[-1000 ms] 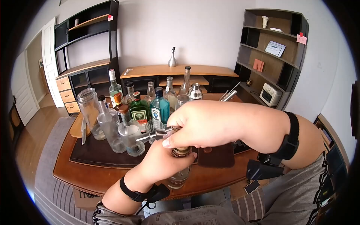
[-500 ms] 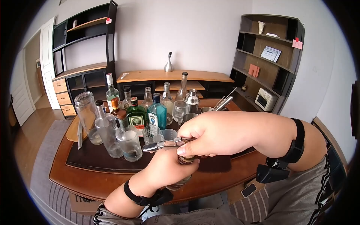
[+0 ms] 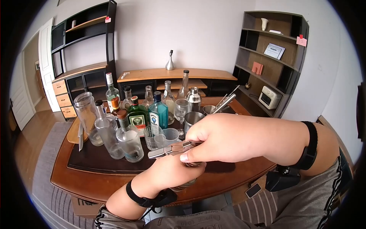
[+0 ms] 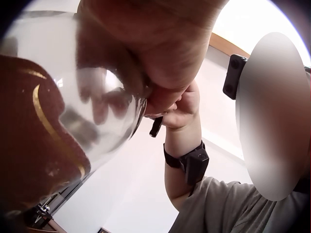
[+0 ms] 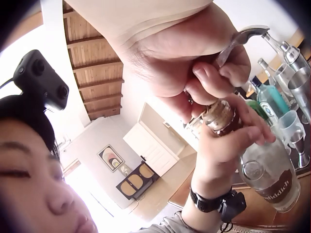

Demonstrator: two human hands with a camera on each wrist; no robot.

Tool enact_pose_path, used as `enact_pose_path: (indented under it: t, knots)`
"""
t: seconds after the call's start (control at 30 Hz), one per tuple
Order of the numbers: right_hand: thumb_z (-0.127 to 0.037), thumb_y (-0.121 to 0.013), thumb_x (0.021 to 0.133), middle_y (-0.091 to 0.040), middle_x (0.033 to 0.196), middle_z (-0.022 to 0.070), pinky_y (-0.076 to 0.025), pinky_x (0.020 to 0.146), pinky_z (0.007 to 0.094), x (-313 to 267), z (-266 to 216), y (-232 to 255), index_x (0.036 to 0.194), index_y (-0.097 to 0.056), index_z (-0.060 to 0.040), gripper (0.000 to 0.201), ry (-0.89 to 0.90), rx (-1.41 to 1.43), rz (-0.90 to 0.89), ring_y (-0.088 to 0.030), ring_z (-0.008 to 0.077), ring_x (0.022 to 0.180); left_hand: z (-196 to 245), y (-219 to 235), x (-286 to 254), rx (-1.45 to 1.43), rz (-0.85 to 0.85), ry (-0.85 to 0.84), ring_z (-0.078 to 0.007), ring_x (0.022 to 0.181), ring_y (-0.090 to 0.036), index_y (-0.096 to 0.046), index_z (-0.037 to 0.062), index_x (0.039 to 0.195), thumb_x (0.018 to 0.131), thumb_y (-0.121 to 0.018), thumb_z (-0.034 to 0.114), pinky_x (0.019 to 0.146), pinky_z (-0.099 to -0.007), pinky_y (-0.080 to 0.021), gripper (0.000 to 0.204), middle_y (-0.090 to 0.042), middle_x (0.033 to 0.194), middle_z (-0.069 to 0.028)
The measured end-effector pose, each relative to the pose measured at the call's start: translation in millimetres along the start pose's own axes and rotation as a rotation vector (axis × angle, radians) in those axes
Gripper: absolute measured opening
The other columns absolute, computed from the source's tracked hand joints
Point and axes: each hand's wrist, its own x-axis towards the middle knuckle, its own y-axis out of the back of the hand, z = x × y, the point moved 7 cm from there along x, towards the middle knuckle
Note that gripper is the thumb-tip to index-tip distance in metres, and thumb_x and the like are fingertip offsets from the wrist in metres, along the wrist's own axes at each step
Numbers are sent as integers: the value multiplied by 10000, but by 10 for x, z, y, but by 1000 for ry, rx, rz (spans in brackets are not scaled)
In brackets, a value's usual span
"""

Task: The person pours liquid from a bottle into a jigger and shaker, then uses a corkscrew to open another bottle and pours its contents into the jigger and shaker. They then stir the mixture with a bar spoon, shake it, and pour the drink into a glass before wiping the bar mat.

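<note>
A clear bottle (image 5: 291, 170) with a dark label (image 5: 279, 191) leans in the right wrist view. Around its neck the left hand (image 3: 173, 171) is wrapped, just below the mouth (image 5: 219, 116). Over the mouth, the right hand (image 3: 217, 137) holds a metal folding tool (image 3: 169, 150) with curled fingers; its lever points left in the head view. Fingers of the right hand (image 5: 194, 63) hide where tool and bottle mouth meet. The left wrist view shows the bottle's label (image 4: 34, 141) close up, beside the left hand (image 4: 160, 43).
Several bottles stand behind and left of the hands, among them a blue one (image 3: 161, 110), a green one (image 3: 139, 114) and a clear one (image 3: 129, 143). Plastic cups (image 3: 171, 134), a stemmed glass (image 3: 182, 110), a metal cup (image 3: 193, 119) and a shaker (image 3: 193, 100) stand nearby.
In the head view both hands and the tool have shifted slightly right, and the left hand covers more of the bottle. The holds look the same.
</note>
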Motion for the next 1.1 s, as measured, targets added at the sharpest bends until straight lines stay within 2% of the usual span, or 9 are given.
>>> enact_pose_path:
  t: [0.27, 0.3, 0.4, 0.53, 0.8, 0.83, 0.93, 0.97, 1.1]
  knots:
    - [-384, -665, 903, -597, 666, 52, -425, 589, 323, 20, 75, 85, 821, -663, -8, 385, -41, 14, 83, -498, 133, 624, -217, -69, 2, -99, -125, 285, -329, 898, -684, -643, 143, 1117, 821, -688, 305, 774, -381, -547, 341, -708, 949, -134]
    - [-385, -667, 902, -622, 690, 59, -441, 610, 316, 43, 115, 92, 836, -677, -15, 376, -44, 18, 80, -528, 132, 646, -243, -93, 11, -113, -155, 315, -306, 919, -689, -643, 154, 1147, 825, -680, 303, 815, -368, -538, 357, -711, 977, -124]
    - [-383, -661, 907, -646, 717, 67, -457, 632, 309, 42, 141, 106, 863, -690, -18, 369, -33, 43, 52, -561, 137, 668, -164, -95, 64, -212, -106, 331, -121, 827, -663, -608, 48, 994, 769, -736, 33, 745, -296, -541, 260, -696, 877, -49]
    - [-370, -656, 913, -660, 738, 70, -465, 644, 305, 90, 168, 134, 904, -699, -18, 355, 8, -2, 32, -578, 142, 682, -248, -111, 52, -57, -226, 408, -242, 979, -681, -661, 173, 1149, 844, -648, 300, 871, -337, -516, 331, -712, 1036, -83]
    - [-324, -654, 928, -633, 730, 26, -441, 615, 291, 152, 122, 161, 904, -686, -17, 310, 99, -37, 59, -529, 113, 659, -225, -16, 97, -45, -173, 339, -257, 940, -688, -695, 183, 1119, 830, -660, 303, 828, -349, -529, 315, -719, 1000, -108]
    - [-313, -652, 932, -623, 722, 15, -432, 600, 282, 174, 104, 164, 902, -683, -18, 299, 126, -29, 71, -515, 102, 647, -241, -31, 97, -164, -167, 321, -243, 896, -688, -679, 110, 1096, 811, -678, 243, 793, -340, -530, 314, -714, 965, -116]
    - [-283, -649, 939, -574, 691, -14, -382, 537, 247, 343, 245, 121, 877, -659, -32, 258, 131, 244, 74, -458, 67, 601, -346, 9, 176, -271, -29, 126, -203, 856, -668, -650, 38, 1059, 779, -697, 139, 772, -323, -519, 301, -697, 916, -112]
    - [-264, -650, 939, -521, 649, -30, -330, 490, 226, 383, 301, 100, 855, -632, -51, 230, 103, 373, 47, -403, 48, 556, -389, -1, 179, -327, -86, 188, -170, 851, -643, -629, 9, 1037, 750, -708, 63, 764, -317, -509, 303, -676, 896, -109]
    - [-235, -598, 959, -531, 621, -7, -401, 496, 234, 372, 192, 155, 853, -607, -47, 216, 130, 278, -34, -487, 78, 538, -402, 20, 176, -390, -6, 147, -146, 846, -620, -620, -1, 1050, 752, -705, 51, 761, -308, -503, 313, -659, 908, -89]
